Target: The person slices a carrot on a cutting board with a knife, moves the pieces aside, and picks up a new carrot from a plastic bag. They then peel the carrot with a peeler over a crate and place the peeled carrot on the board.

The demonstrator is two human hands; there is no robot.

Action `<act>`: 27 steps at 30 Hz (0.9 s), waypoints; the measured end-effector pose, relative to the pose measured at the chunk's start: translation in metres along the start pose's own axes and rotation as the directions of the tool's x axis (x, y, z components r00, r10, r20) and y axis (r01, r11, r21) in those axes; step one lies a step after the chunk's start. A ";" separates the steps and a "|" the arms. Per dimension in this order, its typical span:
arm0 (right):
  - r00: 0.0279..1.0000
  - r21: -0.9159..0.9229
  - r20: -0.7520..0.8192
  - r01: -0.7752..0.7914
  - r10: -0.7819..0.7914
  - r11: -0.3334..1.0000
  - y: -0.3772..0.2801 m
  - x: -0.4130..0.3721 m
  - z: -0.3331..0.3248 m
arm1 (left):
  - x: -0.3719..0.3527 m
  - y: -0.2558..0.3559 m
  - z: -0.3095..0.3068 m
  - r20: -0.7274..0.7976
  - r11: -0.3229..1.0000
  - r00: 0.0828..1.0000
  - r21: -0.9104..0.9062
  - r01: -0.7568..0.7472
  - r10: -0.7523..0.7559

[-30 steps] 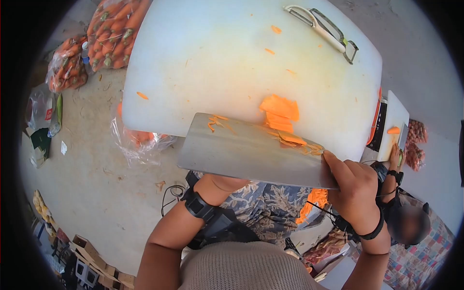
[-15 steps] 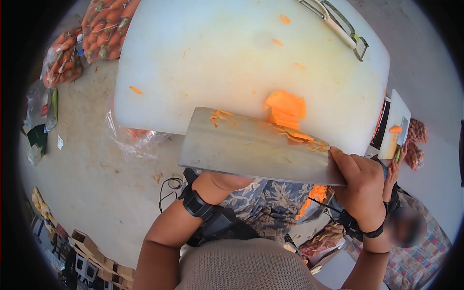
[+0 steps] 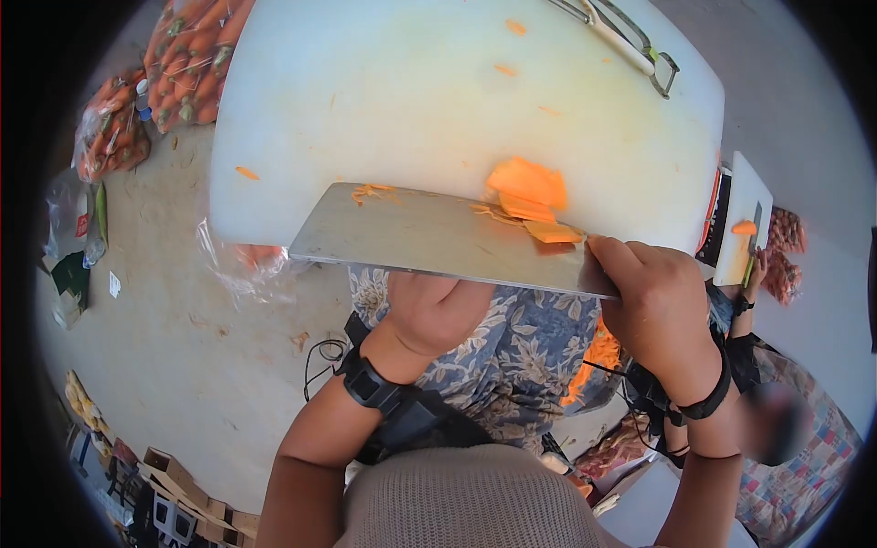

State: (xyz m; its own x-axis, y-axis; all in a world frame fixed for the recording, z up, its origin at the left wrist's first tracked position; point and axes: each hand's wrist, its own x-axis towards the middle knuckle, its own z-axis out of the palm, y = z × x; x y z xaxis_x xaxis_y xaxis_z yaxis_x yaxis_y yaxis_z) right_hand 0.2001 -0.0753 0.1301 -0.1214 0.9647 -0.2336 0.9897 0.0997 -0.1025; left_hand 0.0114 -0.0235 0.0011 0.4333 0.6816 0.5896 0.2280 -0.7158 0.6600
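My right hand (image 3: pixel 656 297) is closed around the handle end of a wide cleaver (image 3: pixel 411 236), whose blade lies flat across the near edge of the white cutting board (image 3: pixel 384 100). Thin carrot slices (image 3: pixel 528 183) overlap on the board at the blade's far edge, and one carrot slice (image 3: pixel 551 232) rests on the blade beside carrot shreds (image 3: pixel 373 192). Below the blade is my left hand (image 3: pixel 438 310); the cleaver hides its fingers. A peeler (image 3: pixel 630 41) lies at the board's far right, with small carrot scraps (image 3: pixel 247 173) scattered about.
Bags of carrots (image 3: pixel 187 68) stand on the floor at the far left. Under the board's near left corner hangs a clear plastic bag (image 3: pixel 247 265). Orange shreds (image 3: pixel 598 361) sit beside my lap. To the right, another person's hand (image 3: pixel 755 274) is at a smaller board (image 3: pixel 744 205).
The cleaver and my right hand have shifted left and away from my body. More of my left hand shows below the blade. A slice now sits clearly on the blade.
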 end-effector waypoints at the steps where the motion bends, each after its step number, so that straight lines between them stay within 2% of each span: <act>1: 1.000 -0.002 -0.005 -0.001 0.001 1.000 0.001 0.001 0.002 | 0.002 0.000 0.000 -0.008 1.000 1.000 -0.001 -0.007 0.007; 6: 0.999 0.087 -0.024 -0.035 0.037 0.996 0.004 0.009 0.015 | 0.009 0.005 0.004 -0.067 0.999 0.997 0.017 -0.031 0.033; 11: 0.998 0.108 -0.032 -0.053 0.056 0.993 0.003 0.007 0.018 | 0.011 0.007 0.003 -0.011 0.998 1.000 0.061 -0.027 0.027; 13: 0.998 0.103 -0.013 -0.057 0.059 0.993 0.004 0.007 0.020 | 0.011 0.007 0.005 -0.032 0.998 0.999 0.058 -0.036 0.038; 17: 0.991 0.144 -0.120 -0.045 0.062 0.989 0.006 0.003 0.019 | 0.012 0.007 0.005 -0.036 0.999 0.999 0.036 -0.029 0.030; 19: 0.990 0.166 -0.098 -0.081 0.098 0.983 0.007 -0.002 0.014 | 0.013 0.008 0.005 -0.026 0.999 0.999 0.036 -0.025 0.026; 23: 0.970 0.245 -0.157 -0.145 0.187 0.959 0.013 -0.016 0.006 | 0.013 0.012 0.005 -0.022 0.998 0.999 0.059 -0.037 0.038; 25: 0.956 0.237 -0.254 -0.086 0.147 0.968 0.018 -0.026 0.003 | 0.012 0.013 0.005 0.026 0.999 0.999 0.038 -0.038 0.037; 27: 0.920 0.260 -0.317 -0.150 0.231 0.954 0.021 -0.036 0.000 | 0.011 0.013 0.007 0.061 0.998 0.997 0.040 -0.046 0.043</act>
State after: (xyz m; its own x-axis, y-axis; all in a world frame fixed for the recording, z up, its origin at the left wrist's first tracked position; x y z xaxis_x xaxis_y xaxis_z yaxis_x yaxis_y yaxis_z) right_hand 0.2257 -0.1083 0.1364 0.1414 0.9876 0.0683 0.9425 -0.1132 -0.3145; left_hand 0.0250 -0.0263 0.0132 0.4950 0.6396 0.5881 0.2423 -0.7517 0.6135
